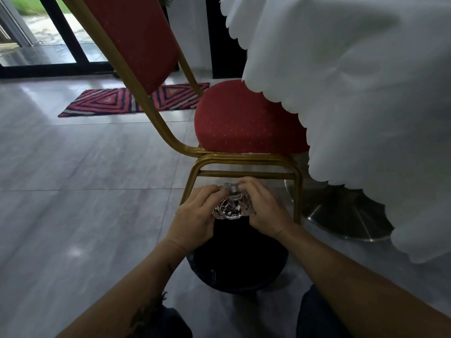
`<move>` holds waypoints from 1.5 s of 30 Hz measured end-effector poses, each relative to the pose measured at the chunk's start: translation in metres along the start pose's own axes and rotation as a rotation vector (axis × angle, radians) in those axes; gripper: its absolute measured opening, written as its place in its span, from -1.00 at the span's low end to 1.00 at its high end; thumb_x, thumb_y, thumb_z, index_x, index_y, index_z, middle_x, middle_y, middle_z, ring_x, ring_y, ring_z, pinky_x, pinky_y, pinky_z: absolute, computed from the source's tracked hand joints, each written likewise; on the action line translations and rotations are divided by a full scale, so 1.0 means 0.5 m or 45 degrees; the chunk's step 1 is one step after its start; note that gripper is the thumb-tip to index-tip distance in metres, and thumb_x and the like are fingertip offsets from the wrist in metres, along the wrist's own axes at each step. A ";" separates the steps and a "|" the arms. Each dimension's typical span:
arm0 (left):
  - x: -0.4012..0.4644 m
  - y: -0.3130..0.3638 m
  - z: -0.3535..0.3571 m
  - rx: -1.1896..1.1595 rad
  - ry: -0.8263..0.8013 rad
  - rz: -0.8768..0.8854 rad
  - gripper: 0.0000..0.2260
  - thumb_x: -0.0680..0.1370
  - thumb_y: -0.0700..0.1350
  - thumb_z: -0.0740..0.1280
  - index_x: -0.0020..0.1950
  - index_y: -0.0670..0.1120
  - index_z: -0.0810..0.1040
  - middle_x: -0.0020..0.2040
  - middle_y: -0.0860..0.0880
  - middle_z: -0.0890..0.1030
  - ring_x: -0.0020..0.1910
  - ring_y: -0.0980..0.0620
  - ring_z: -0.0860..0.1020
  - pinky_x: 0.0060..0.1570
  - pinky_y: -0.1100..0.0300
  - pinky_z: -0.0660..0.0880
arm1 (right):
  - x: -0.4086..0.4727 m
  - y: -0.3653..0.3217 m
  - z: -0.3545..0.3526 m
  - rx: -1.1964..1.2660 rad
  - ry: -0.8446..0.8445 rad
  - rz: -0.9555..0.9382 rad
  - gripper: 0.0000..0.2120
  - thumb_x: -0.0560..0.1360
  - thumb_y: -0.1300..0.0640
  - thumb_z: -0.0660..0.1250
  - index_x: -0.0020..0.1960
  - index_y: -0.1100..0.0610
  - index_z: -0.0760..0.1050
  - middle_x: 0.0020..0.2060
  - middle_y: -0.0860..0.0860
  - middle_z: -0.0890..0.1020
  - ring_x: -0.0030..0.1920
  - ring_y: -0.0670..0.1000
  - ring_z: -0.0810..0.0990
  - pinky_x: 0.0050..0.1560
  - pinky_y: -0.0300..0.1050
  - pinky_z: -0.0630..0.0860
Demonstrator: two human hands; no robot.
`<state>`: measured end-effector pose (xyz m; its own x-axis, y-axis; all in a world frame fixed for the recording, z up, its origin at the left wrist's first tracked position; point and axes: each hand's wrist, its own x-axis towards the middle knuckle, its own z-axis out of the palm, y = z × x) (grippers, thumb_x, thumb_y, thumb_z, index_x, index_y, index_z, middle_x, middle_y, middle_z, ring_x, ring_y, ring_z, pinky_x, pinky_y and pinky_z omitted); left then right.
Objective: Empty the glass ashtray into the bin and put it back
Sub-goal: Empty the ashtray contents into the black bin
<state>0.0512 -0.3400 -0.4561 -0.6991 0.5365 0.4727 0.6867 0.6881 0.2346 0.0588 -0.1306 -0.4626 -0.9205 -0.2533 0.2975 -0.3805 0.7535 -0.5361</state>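
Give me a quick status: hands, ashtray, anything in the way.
Left hand and right hand both grip the glass ashtray. Ashtray tilted over the black bin. Chair legs close behind; path clear.

The ashtray (230,209) between the fingers (210,191) is clear, glossy moulded glass; beyond them, gold-painted metal carries the chair's (244,123) red dotted cloth.

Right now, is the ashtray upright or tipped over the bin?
Tipped: both hands, left and right, hold the ashtray on edge above the black bin.

Grey tile floor (85,167) w/ red chair (244,123), striped rug (117,101)
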 end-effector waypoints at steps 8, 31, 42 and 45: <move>-0.007 -0.021 -0.009 0.057 -0.043 0.027 -0.63 0.48 -0.13 0.28 0.29 -0.11 0.53 0.19 -0.19 0.53 0.12 -0.13 0.51 -0.06 0.08 0.59 | -0.001 -0.008 -0.009 -0.099 -0.056 -0.124 -0.58 0.41 0.23 0.17 0.26 0.18 0.46 0.41 0.19 0.45 0.33 0.25 0.51 0.13 0.23 0.60; 0.018 -0.037 -0.029 0.134 -0.169 0.247 -0.63 0.53 -0.14 0.21 0.31 -0.13 0.54 0.24 -0.24 0.56 0.18 -0.20 0.53 0.11 -0.01 0.57 | -0.003 0.009 -0.020 -0.172 -0.131 -0.197 -0.58 0.44 0.17 0.20 0.30 0.17 0.41 0.49 0.23 0.38 0.32 0.30 0.53 0.02 0.21 0.64; 0.014 -0.062 -0.016 0.280 -0.037 0.515 -0.66 0.51 -0.22 0.23 0.28 -0.04 0.39 0.28 -0.20 0.38 0.23 -0.21 0.43 0.10 -0.07 0.57 | -0.010 0.018 -0.011 -0.287 -0.124 -0.304 -0.60 0.46 0.22 0.22 0.28 0.16 0.29 0.43 0.35 0.36 0.36 0.38 0.45 0.07 0.27 0.62; 0.021 -0.056 -0.023 0.247 -0.049 0.492 -0.64 0.49 -0.22 0.21 0.29 -0.06 0.41 0.27 -0.22 0.46 0.23 -0.19 0.43 0.13 -0.04 0.56 | -0.013 0.016 -0.014 -0.241 -0.137 -0.267 -0.59 0.46 0.19 0.27 0.29 0.15 0.30 0.43 0.27 0.33 0.32 0.34 0.48 0.06 0.26 0.62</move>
<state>0.0271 -0.3593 -0.4479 -0.4073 0.7882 0.4614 0.8519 0.5100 -0.1192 0.0625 -0.1187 -0.4633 -0.8314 -0.4705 0.2957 -0.5495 0.7752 -0.3117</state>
